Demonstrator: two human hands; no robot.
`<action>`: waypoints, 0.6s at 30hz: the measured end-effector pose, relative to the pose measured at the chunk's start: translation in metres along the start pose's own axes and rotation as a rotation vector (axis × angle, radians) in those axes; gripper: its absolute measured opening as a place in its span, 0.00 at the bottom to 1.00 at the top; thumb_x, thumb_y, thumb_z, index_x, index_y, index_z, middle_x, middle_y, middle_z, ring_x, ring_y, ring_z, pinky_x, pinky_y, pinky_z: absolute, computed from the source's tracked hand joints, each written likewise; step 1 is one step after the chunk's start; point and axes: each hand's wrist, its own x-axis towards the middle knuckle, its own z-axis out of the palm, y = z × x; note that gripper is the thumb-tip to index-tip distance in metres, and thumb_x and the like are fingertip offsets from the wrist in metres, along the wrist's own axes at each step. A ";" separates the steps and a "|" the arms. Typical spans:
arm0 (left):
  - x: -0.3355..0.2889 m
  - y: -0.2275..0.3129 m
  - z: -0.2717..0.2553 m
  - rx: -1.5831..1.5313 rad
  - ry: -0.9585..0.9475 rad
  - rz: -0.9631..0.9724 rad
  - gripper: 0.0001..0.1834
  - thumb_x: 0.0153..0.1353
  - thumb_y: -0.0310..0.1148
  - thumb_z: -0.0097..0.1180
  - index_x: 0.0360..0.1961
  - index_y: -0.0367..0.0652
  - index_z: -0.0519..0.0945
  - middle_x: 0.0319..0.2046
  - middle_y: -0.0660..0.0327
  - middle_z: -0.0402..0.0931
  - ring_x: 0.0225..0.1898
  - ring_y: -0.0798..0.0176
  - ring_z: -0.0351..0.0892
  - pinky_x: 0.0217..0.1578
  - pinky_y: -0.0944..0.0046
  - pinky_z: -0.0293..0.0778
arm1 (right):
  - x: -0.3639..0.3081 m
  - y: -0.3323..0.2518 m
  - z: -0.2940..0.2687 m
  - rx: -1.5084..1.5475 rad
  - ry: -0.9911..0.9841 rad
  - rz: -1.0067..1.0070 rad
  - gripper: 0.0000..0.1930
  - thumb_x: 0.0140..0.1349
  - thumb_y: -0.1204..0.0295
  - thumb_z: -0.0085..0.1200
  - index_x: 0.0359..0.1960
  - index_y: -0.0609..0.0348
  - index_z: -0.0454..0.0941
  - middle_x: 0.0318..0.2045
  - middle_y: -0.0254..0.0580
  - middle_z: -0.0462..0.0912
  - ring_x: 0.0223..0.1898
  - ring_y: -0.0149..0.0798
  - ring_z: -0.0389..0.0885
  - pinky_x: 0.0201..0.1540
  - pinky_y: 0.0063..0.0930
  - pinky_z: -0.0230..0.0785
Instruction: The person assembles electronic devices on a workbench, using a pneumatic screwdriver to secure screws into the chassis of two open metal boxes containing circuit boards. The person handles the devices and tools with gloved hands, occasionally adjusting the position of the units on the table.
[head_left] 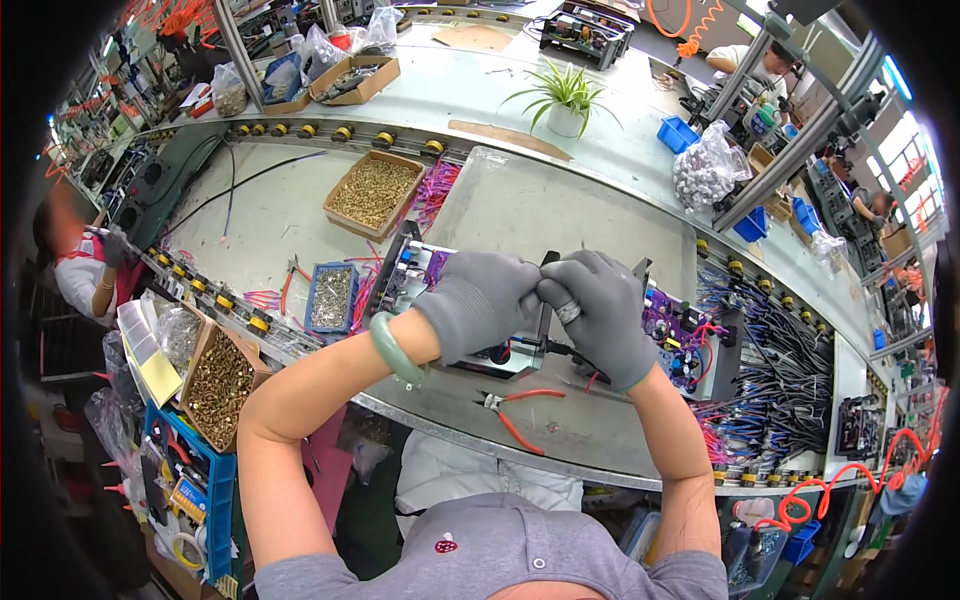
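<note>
My left hand (482,300) and my right hand (605,312), both in grey gloves, meet over an open electronic unit. Their fingertips are pinched together beside an upright black panel (545,325). Whatever lies between the fingers is hidden or too small to name. A purple circuit board (436,264) shows in part behind my left hand. Another purple board (682,335) with parts and red wires sits in a housing right of my right hand. Nearer to me, pliers with red handles (519,408) lie spread on the bench.
Left of the unit are a blue tray (312,302) of small metal parts, more red-handled pliers (287,287) and a cardboard box (350,226) of brass pieces. Black and blue cables (775,350) crowd the right. A potted plant (565,118) stands behind; a person (90,270) is at far left.
</note>
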 end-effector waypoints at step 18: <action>-0.007 -0.034 0.033 0.087 0.230 0.075 0.05 0.55 0.35 0.59 0.29 0.47 0.80 0.26 0.61 0.77 0.32 0.56 0.79 0.42 0.55 0.69 | -0.053 0.007 0.039 0.192 -0.158 0.572 0.33 0.57 0.63 0.59 0.61 0.67 0.63 0.48 0.54 0.77 0.40 0.50 0.83 0.40 0.38 0.77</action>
